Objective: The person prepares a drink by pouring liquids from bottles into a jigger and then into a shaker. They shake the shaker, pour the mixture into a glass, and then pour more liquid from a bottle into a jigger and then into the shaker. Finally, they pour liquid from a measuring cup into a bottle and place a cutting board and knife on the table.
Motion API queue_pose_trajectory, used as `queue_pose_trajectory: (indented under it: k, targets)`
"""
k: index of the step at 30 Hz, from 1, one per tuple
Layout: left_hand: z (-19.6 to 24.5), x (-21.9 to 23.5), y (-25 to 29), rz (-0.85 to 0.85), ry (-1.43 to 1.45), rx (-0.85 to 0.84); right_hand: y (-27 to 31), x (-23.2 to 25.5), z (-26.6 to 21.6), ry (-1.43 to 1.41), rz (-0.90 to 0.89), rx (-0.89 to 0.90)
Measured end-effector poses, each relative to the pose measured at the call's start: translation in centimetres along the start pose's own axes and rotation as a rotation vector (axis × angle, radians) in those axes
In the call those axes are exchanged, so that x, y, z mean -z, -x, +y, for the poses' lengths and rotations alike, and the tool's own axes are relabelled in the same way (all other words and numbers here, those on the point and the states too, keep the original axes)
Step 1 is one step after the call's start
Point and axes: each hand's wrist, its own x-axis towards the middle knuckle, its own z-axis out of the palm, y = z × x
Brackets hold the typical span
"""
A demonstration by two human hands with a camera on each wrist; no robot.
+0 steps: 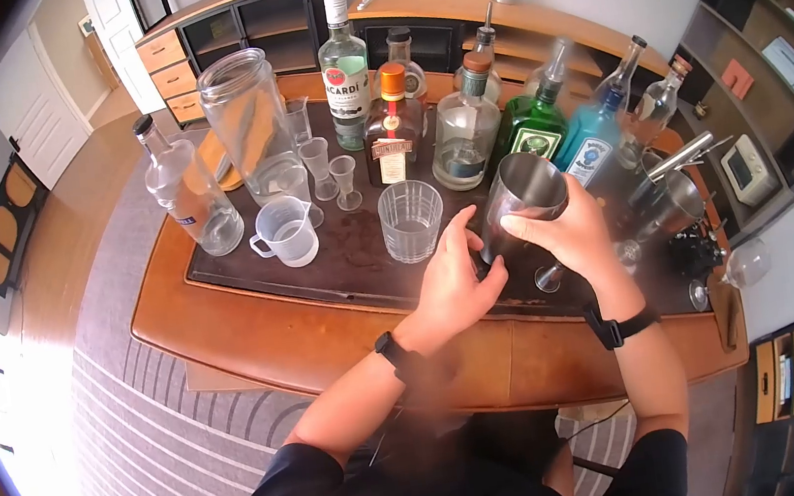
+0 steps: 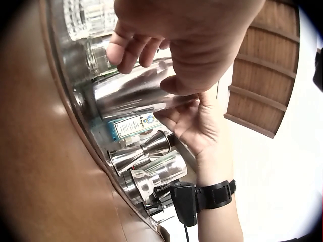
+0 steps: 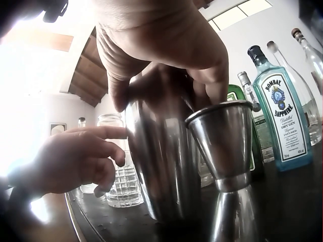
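My right hand [image 1: 578, 231] grips a metal shaker tin [image 1: 500, 225] near its rim, thumb along one side. The tin stands mouth up, low over the dark table top. To its left is my left hand [image 1: 460, 275], fingers loosely bent and holding nothing. In the right wrist view, the left hand's [image 3: 70, 161] index fingertip reaches right to the tin's [image 3: 164, 166] side. A double-ended metal jigger [image 3: 222, 146] stands close by the tin on the right. The cut-pattern glass tumbler [image 1: 412, 221] sits left of the hands.
Several bottles line the back, including a Bacardi bottle [image 1: 346, 81], a green bottle [image 1: 533, 127] and a blue Bombay Sapphire bottle [image 1: 594, 139]. A measuring jug [image 1: 288, 234], a large glass jar [image 1: 248, 127] and small glasses [image 1: 345, 180] stand left. More metal barware [image 1: 674, 199] is at right.
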Motion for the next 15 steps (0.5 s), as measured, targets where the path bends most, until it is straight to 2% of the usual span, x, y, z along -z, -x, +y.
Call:
queue_pose_trajectory:
  k: [1,4,5,8,10,12,15]
  targets:
    - [-0.1,0.0,0.0,-0.005,-0.009,0.004,-0.3,0.1,0.4,0.013,0.001,0.003]
    - [-0.3,0.0,0.0,-0.013,-0.043,0.013,-0.6,-0.4,1.8,-0.184,-0.033,0.025]
    - [-0.5,-0.1,-0.1,-0.025,-0.048,0.008,-0.7,-0.6,2.0,-0.223,-0.040,0.110]
    - [-2.0,-0.7,-0.2,-0.012,-0.088,-0.032,-0.5,-0.3,1.8,-0.107,-0.028,0.128]
    - [-0.9,-0.4,-0.3,-0.045,0.001,0.052,-0.8,-0.1,2.6,-0.015,-0.013,0.200]
    - [-1.2,-0.7,-0.4,0.004,-0.084,-0.018,-1.1,0.4,1.6,-0.075,-0.155,0.146]
    - [-1.8,-1.1,-0.8,0.014,-0.181,-0.136,-0.7,-0.1,2.3,-0.115,-0.093,0.078]
